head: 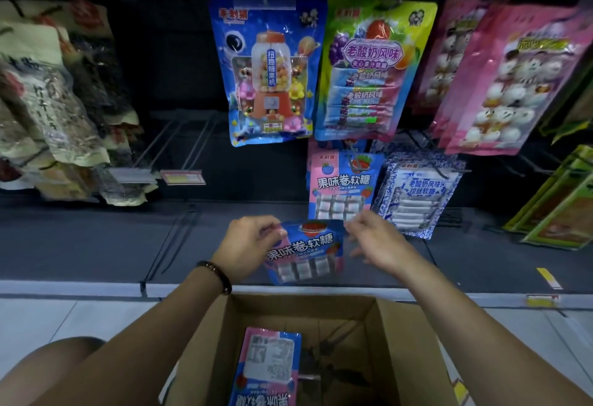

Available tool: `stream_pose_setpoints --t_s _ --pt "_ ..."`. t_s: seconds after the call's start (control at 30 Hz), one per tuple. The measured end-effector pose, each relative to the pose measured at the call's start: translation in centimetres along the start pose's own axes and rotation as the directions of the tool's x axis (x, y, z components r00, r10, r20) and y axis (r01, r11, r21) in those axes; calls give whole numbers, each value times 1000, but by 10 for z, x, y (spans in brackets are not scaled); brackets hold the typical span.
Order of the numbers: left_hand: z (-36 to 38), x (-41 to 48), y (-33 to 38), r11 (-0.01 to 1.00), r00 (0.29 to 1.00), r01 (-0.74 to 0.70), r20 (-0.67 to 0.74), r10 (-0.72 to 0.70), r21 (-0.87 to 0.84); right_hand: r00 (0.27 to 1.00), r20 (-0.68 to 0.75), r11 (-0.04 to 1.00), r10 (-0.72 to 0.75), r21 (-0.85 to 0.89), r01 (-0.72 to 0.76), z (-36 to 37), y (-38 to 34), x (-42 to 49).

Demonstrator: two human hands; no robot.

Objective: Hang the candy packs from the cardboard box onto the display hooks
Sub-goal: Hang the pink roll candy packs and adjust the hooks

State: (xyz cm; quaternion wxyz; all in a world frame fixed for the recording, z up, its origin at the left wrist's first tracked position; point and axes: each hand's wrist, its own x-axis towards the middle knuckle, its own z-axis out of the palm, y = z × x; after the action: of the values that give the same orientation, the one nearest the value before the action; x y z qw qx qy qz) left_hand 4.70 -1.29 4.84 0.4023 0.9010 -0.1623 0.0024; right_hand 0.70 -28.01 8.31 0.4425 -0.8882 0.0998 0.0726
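Note:
A pink and blue candy pack (305, 250) is held up in front of the display, above the open cardboard box (401, 341). My left hand (247, 243) pinches its upper left corner. My right hand (373, 238) is at the pack's upper right edge with fingers loosely spread; whether it touches the pack is unclear. A matching pack (345, 186) hangs on a hook just above. Another such pack (268, 370) lies face down in the box.
Empty hooks (179, 142) with price tags stick out at the left centre. A blue gumball pack (269, 72), a green pack (369, 68), pink packs (510, 78) and blue-white packs (417, 194) hang around. The dark bottom shelf (96, 238) runs below.

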Motion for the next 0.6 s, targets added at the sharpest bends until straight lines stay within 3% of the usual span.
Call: stream_pose_setpoints --t_s 0.13,0.27,0.43,0.6 --pt "8 4 13 998 1000 -2 28 4 -66 990 -13 974 -143 178 143 -7 3 -1" --pt "8 17 30 995 996 -35 84 43 -95 944 -84 920 -318 213 329 -4 6 5" --pt "18 47 55 986 995 -14 94 29 -166 957 -219 854 -192 443 273 -12 13 20" --pt "38 91 71 989 996 -49 74 60 -137 961 -261 897 -91 398 193 -40 27 55"
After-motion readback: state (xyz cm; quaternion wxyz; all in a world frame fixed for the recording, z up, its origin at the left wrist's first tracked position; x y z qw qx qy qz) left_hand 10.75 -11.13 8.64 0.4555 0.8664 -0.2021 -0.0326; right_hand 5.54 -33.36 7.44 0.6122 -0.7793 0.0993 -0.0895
